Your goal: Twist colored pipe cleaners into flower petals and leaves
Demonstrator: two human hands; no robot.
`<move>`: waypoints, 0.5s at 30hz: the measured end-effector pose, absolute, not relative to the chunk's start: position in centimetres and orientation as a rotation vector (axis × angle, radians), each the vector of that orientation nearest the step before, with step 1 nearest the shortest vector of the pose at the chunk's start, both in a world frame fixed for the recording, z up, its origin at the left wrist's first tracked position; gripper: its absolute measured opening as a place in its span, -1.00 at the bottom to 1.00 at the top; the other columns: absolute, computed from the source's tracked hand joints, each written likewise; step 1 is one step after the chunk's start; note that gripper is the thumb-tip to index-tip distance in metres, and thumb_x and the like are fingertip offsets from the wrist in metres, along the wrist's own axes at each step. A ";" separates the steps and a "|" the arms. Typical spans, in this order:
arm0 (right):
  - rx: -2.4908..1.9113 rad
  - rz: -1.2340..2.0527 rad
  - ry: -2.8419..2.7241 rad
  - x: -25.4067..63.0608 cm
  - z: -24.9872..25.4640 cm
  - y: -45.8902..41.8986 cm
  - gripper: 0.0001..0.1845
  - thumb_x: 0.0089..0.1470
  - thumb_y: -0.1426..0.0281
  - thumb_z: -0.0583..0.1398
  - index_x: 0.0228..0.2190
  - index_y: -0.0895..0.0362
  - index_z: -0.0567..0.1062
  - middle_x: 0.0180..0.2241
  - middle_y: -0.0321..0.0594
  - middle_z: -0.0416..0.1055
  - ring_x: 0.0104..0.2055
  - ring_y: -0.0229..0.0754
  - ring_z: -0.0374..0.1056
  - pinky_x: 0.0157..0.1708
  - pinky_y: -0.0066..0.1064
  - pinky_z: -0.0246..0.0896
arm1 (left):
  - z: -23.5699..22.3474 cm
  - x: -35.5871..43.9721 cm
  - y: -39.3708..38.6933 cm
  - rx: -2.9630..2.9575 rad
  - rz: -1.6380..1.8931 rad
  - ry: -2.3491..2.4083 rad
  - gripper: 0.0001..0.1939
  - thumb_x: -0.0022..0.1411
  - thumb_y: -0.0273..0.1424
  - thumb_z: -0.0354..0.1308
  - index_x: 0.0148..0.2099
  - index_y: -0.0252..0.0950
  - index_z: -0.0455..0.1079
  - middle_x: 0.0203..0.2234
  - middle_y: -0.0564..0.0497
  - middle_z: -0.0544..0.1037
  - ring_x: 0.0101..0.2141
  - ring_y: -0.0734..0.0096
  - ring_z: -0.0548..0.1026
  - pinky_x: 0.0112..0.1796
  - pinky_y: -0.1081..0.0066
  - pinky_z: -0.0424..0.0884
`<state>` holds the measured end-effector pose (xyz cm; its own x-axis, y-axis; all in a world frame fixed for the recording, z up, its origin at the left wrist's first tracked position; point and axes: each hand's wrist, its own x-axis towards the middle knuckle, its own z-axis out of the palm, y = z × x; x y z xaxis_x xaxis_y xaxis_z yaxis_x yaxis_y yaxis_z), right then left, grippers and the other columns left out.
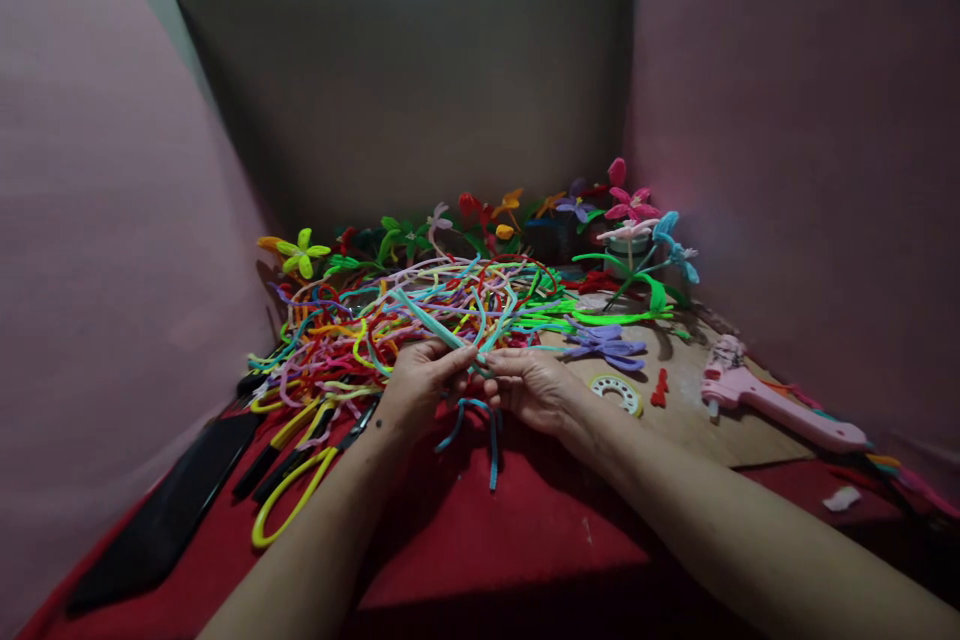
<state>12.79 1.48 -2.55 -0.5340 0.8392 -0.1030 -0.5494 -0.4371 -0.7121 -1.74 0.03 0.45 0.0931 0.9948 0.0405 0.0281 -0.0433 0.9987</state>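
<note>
In the head view, several pale mint pipe cleaners (pixel 429 318) are pinched between both hands, their long ends pointing up and away. My left hand (pixel 420 382) grips them between thumb and fingers. Close beside it, my right hand (pixel 531 388) pinches the same bunch near its lower end; the exact joining point is partly hidden by fingertips. Bent blue pipe cleaners (pixel 493 445) lie just below the hands on the red cloth. Beyond the fingers spreads a tangled heap of many-coloured pipe cleaners (pixel 337 330).
Yellow-handled scissors (pixel 296 495) and a black flat object (pixel 165 510) lie left. On the right are a pink glue gun (pixel 780 407), a tape roll (pixel 616 394), purple petals (pixel 606 347) and a brown board (pixel 697 420). Pipe-cleaner flowers (pixel 631 205) line the back, between pink side panels.
</note>
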 end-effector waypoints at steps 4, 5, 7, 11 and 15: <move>-0.608 2.013 -0.797 12.7 -2.4 1.4 -0.94 -0.08 0.56 0.16 -0.55 0.26 0.38 -0.68 -0.23 0.35 -0.65 -0.34 0.27 -0.61 -0.53 0.18 | 0.4 -1.6 0.0 1.252 1.157 1.109 -0.79 -0.05 -0.31 0.24 -0.50 -0.38 0.37 -0.75 0.12 0.32 -0.72 0.65 0.25 -0.68 0.61 0.09; -0.603 2.007 -0.805 12.7 -2.4 1.4 -0.93 -0.07 0.56 0.16 -0.56 0.26 0.38 -0.68 -0.23 0.35 -0.66 -0.34 0.27 -0.62 -0.52 0.18 | 0.4 -1.6 0.0 1.239 1.154 1.120 -0.78 -0.06 -0.31 0.25 -0.51 -0.38 0.37 -0.76 0.12 0.32 -0.73 0.66 0.24 -0.69 0.61 0.09; -0.598 1.995 -0.806 12.7 -2.4 1.4 -0.91 -0.07 0.56 0.16 -0.57 0.26 0.37 -0.69 -0.24 0.35 -0.67 -0.35 0.27 -0.62 -0.53 0.18 | 0.5 -1.5 0.0 1.230 1.151 1.149 -0.77 -0.06 -0.30 0.25 -0.51 -0.39 0.36 -0.75 0.11 0.33 -0.74 0.66 0.23 -0.70 0.61 0.09; -0.588 1.987 -0.788 12.6 -2.4 1.4 -0.90 -0.10 0.55 0.20 -0.58 0.25 0.37 -0.72 -0.27 0.34 -0.68 -0.36 0.26 -0.63 -0.54 0.18 | 0.6 -1.5 -0.1 1.275 1.163 1.163 -0.75 -0.05 -0.29 0.24 -0.51 -0.39 0.36 -0.76 0.11 0.31 -0.73 0.64 0.23 -0.71 0.60 0.08; -0.596 1.976 -0.755 12.5 -2.2 1.3 -0.89 -0.12 0.55 0.23 -0.58 0.27 0.37 -0.73 -0.30 0.32 -0.69 -0.37 0.25 -0.65 -0.55 0.18 | 0.4 -1.5 0.0 1.386 1.151 1.181 -0.77 -0.05 -0.29 0.24 -0.45 -0.40 0.41 -0.72 0.11 0.32 -0.71 0.67 0.21 -0.68 0.61 0.11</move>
